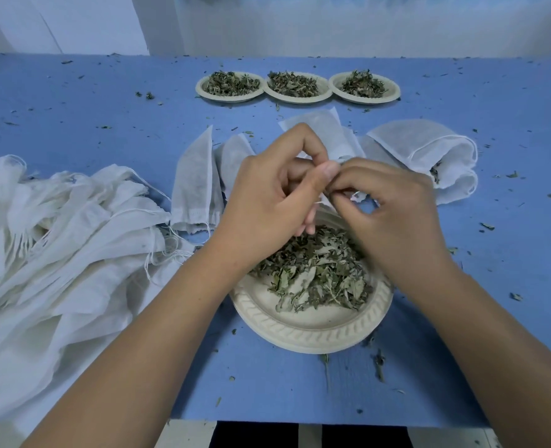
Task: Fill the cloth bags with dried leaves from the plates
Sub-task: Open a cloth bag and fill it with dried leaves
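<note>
**Hands pinch a bag over the near plate**

A blue counter [106, 101], strewn with leaf crumbs, carries a bag pile [57, 237] at the left. The near plate [309, 331] holds dried leaves [316, 270]. Three far plates [295, 98], also heaped, stand in a row at the back. Flat bags [196, 176] lie between the rows, and an open bag [429, 150] with leaves at its mouth lies to the right. The left hand [267, 202] and right hand [393, 208] meet above the near plate, fingers curled, pinching a small bag [359, 197], mostly hidden.
</note>
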`<state>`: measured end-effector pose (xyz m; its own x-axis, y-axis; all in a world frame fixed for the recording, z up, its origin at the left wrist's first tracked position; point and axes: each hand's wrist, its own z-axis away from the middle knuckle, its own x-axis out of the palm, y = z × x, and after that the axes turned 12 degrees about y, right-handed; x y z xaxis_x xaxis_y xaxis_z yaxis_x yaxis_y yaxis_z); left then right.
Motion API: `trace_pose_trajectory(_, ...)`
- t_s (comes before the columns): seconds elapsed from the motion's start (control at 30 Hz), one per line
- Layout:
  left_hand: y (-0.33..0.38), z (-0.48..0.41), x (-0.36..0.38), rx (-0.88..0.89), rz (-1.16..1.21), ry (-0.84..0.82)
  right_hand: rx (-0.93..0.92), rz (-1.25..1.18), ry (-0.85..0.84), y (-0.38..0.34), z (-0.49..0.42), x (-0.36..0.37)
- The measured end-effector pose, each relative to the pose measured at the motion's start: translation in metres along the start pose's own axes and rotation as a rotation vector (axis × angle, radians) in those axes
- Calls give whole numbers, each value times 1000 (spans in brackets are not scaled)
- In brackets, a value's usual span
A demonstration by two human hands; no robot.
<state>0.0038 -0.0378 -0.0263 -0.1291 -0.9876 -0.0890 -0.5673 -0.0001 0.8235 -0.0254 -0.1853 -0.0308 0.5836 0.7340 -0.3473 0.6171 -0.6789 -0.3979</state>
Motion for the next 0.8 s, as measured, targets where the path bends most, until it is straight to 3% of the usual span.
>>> trace_pose_trajectory(0.07, 0, -1, 0, -10, -20, 13, 3, 8, -22, 2, -1, -2)
trace_pose_trajectory(0.2, 1, -2, -1, -41, -11, 74, -103, 62, 173, 2, -3, -12)
trace_pose_trajectory(0.27, 2, -1, 0, -33, 15, 49, -136, 133, 69, 0, -4, -10)
trace_pose_trajectory(0.37, 4, 1, 1, -22, 43, 10, -124, 188, -278, -3, 1, -3)
trace_pose_trajectory(0.4, 4, 1, 1, -20, 35, 19, -100, 185, -326, -2, 2, -3)
trace_pose_trajectory(0.6, 2, -3, -2, -38, 30, 131, -94, 180, 13, 3, -6, -19)
trace_pose_trajectory(0.73, 3, -1, 0, -18, 40, 49, -46, 198, -290, -2, 0, -6)
trace_pose_trajectory(0.8, 2, -1, 0, -16, 36, 51, 9, 121, -303, -1, 1, -6)
